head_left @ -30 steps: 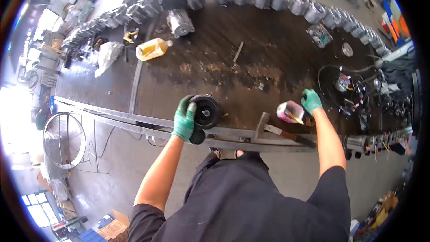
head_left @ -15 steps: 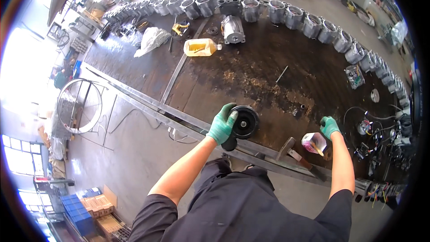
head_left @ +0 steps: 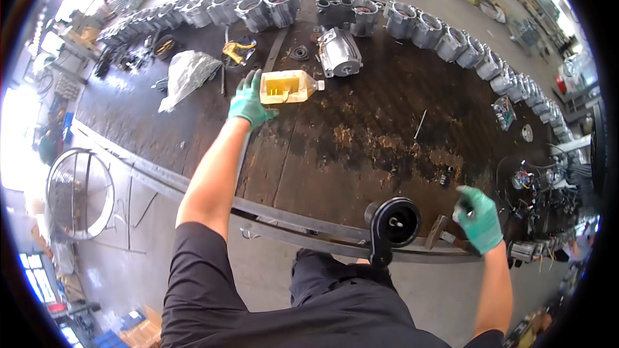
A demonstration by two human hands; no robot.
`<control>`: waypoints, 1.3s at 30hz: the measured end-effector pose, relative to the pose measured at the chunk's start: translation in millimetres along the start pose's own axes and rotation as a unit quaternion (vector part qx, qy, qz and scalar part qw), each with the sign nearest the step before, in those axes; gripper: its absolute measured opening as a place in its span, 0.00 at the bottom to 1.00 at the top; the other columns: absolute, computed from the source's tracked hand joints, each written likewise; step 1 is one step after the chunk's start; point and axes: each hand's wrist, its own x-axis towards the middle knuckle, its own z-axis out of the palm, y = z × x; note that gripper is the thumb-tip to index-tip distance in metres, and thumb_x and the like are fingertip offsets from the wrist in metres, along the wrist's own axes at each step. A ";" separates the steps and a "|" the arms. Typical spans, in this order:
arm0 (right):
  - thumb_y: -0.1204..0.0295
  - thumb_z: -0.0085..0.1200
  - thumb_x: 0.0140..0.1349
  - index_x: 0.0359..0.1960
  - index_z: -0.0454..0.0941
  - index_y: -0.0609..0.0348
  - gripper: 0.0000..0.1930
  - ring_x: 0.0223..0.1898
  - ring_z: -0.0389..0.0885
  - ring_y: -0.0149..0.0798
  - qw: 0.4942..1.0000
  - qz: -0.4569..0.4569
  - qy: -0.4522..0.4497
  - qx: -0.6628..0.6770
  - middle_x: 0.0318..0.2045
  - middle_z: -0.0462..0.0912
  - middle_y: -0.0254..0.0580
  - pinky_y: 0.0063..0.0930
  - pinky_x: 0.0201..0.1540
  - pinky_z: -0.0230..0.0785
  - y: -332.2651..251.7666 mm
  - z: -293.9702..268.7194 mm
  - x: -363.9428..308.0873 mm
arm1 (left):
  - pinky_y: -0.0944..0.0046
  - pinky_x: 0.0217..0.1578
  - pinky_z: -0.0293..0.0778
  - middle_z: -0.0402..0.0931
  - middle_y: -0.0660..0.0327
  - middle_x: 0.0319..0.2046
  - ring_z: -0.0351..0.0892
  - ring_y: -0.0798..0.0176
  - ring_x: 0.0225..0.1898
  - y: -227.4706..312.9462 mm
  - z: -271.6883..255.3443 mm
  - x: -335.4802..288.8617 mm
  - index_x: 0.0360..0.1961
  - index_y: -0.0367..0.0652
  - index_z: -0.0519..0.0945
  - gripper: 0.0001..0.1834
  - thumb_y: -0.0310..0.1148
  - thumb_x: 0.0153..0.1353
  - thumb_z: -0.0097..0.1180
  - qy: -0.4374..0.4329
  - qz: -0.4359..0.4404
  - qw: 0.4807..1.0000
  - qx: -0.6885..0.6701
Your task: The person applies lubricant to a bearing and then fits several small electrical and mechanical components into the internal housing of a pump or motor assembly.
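My left hand (head_left: 250, 102), in a green glove, reaches far over the bench with fingers spread at the base end of a clear plastic bottle (head_left: 291, 87) of yellow liquid, which lies on its side. Whether the glove touches the bottle I cannot tell. My right hand (head_left: 480, 222), also gloved in green, has its fingers curled above the near right of the bench; a small dark grey thing shows between them, too blurred to name. Between my arms, a round black part (head_left: 403, 222) with a short arm sits at the bench's near edge.
Grey metal housings (head_left: 427, 31) line the far edge in a long curved row. A silver motor (head_left: 338, 51), yellow-handled tool (head_left: 238, 51) and plastic bag (head_left: 187, 74) lie beyond the bottle. A hammer (head_left: 436, 232) lies near my right hand; wiring (head_left: 525, 183) clutters the right end.
My left hand has let go of the round black part and moved forward and left to the bottle. My right hand has come nearer to me, over where the cup stood. The view has shifted.
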 end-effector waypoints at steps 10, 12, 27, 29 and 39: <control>0.80 0.66 0.61 0.56 0.81 0.60 0.20 0.32 0.87 0.42 0.998 -0.067 0.004 -0.001 0.35 0.85 0.43 0.33 0.35 0.81 -120.6 81.7 -2.4 | 0.52 0.69 0.73 0.64 0.38 0.72 0.73 0.39 0.69 -68.3 52.4 74.8 0.79 0.40 0.55 0.70 0.44 0.38 0.86 -0.162 0.124 0.979 0.030; 0.79 0.67 0.62 0.57 0.80 0.60 0.21 0.33 0.87 0.45 0.994 -0.100 0.021 0.046 0.36 0.85 0.43 0.34 0.36 0.80 -152.4 109.9 20.1 | 0.51 0.67 0.75 0.69 0.39 0.68 0.77 0.38 0.65 -47.5 31.6 53.7 0.74 0.37 0.64 0.64 0.46 0.37 0.86 -0.139 0.121 0.983 -0.024; 0.70 0.69 0.64 0.55 0.85 0.53 0.18 0.33 0.90 0.45 0.974 0.040 0.105 0.197 0.34 0.89 0.51 0.37 0.40 0.80 -151.4 323.4 89.9 | 0.48 0.54 0.82 0.74 0.47 0.63 0.81 0.42 0.54 48.8 12.1 -157.8 0.69 0.44 0.70 0.53 0.43 0.41 0.83 -0.116 0.047 0.989 -0.080; 0.71 0.70 0.62 0.48 0.88 0.58 0.13 0.31 0.89 0.48 0.975 -0.020 0.134 0.178 0.32 0.89 0.51 0.37 0.37 0.80 -156.6 295.9 73.1 | 0.48 0.53 0.82 0.74 0.47 0.63 0.81 0.42 0.54 60.3 2.2 -173.0 0.69 0.44 0.70 0.53 0.43 0.41 0.83 -0.104 0.048 0.990 -0.086; 0.75 0.64 0.66 0.51 0.85 0.58 0.13 0.33 0.91 0.51 0.975 -0.110 0.139 0.134 0.33 0.88 0.55 0.38 0.35 0.81 -138.5 142.3 16.5 | 0.48 0.51 0.82 0.74 0.50 0.60 0.81 0.43 0.54 149.4 -84.7 -176.7 0.67 0.48 0.70 0.50 0.38 0.41 0.82 -0.076 0.132 0.986 -0.067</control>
